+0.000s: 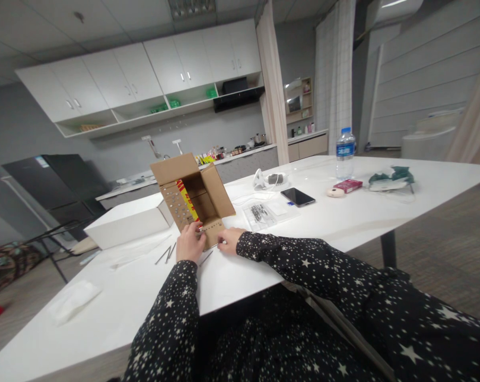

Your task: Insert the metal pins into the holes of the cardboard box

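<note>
Cardboard, plain brown, makes up the small box (196,199) that sits on the white counter (343,217) right in front of the seated person, its flaps standing open and its mouth tipped toward them. One inner wall shows rows of small pale dots, possibly studs or holes, and a red and yellow strip runs down beside them. The near flap lies flat on the counter, dotted with a line of tiny holes.

The left hand (190,242) rests on that near flap at the box's lower edge, fingers curled down onto the cardboard, seemingly pinning it so the box does not slide. The right hand (231,240) lies just beside it at the flap's right corner, fingers narrow and pressed low against the edge; whether they pinch something small I cannot tell. Both sleeves are black with white stars.

A few thin metal pins (166,254) lie loose on the counter just left of the left hand, within easy reach. A white box (128,223) stands touching or just behind the cardboard one on its left. Further off to the right are a clear bag of small dark parts (259,214), a phone (298,197) lying face up, and a water bottle (345,154) standing upright, well apart from the hands.
</note>
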`<move>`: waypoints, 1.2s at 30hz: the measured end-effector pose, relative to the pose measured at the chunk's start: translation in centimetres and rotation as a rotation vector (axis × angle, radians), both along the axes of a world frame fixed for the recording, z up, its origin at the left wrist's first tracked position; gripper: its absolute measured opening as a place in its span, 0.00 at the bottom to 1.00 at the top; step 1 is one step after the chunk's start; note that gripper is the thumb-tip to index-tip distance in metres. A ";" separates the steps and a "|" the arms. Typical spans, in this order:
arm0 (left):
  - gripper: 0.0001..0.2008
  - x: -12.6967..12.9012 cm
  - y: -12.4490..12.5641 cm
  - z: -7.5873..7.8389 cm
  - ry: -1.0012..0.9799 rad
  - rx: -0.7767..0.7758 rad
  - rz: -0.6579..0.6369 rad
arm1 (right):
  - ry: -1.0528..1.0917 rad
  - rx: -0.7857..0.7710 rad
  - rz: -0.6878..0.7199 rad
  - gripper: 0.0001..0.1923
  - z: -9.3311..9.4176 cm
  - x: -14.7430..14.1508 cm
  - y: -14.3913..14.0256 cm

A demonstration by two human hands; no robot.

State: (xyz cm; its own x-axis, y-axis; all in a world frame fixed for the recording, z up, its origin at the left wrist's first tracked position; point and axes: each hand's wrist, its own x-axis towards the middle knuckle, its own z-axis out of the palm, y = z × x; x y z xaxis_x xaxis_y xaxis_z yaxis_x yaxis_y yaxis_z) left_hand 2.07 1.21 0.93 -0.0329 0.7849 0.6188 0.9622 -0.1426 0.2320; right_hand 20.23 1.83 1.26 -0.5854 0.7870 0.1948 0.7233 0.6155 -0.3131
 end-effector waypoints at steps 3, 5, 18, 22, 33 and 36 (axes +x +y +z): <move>0.12 0.0 0.0 0.1 -0.018 0.063 -0.017 | 0.006 -0.005 -0.001 0.16 0.0 0.1 -0.1; 0.09 0.0 0.1 0.1 -0.013 0.081 -0.041 | 0.007 -0.007 0.002 0.16 0.1 0.2 -0.1; 0.10 0.3 -0.4 0.4 -0.073 0.049 -0.015 | 0.003 -0.014 0.011 0.16 0.3 0.3 -0.2; 0.12 0.1 -0.2 0.2 -0.046 0.054 -0.005 | 0.006 -0.015 0.008 0.15 0.4 0.3 -0.4; 0.16 -0.3 0.0 0.1 0.062 -0.004 0.052 | 0.004 0.004 0.012 0.16 0.3 0.2 -0.2; 0.18 -0.2 -0.1 0.2 0.103 -0.037 0.059 | 0.007 0.006 0.018 0.15 0.2 0.2 -0.2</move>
